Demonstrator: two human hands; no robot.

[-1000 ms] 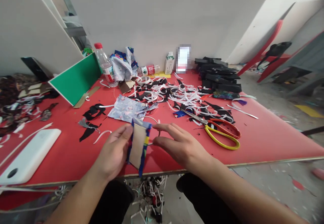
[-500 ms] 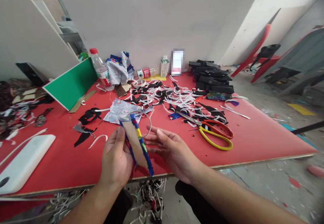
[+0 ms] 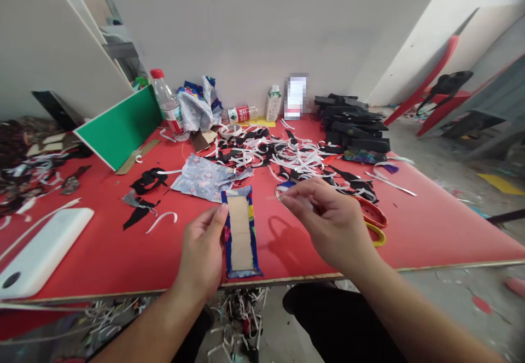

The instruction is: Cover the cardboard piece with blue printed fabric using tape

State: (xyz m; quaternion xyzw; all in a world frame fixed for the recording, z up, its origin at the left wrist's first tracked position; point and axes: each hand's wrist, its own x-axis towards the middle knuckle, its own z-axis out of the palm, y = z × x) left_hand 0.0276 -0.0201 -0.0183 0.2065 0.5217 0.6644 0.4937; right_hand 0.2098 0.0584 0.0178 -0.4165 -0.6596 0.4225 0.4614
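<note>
My left hand [image 3: 205, 243] grips a strip of cardboard [image 3: 240, 232] by its left edge, thumb on top. Blue patterned fabric with yellow and red patches is folded over the strip's edges, leaving the tan board bare in the middle. To the right, my right hand [image 3: 328, 215] is raised above the table, its thumb and forefinger pinched on a thin ring [image 3: 278, 194], mostly hidden by the fingers. A looped shadow falls on the red surface below. Behind that hand, scissors [image 3: 379, 234] with orange and yellow handles are partly covered. Pale floral fabric [image 3: 200, 180] lies beyond the strip.
White and black scraps [image 3: 283, 155] cover the middle of the red table [image 3: 164, 264]. Folded black pieces [image 3: 353, 122] are stacked at the back right. A bottle [image 3: 170, 109], a carton [image 3: 273, 103] and a lit phone [image 3: 296, 98] stand along the divider. A white device [image 3: 49, 253] lies left.
My right hand has moved right and up, away from the strip, taking the thin ring with it. The cardboard strip has turned upright, its bare side facing me more fully.
</note>
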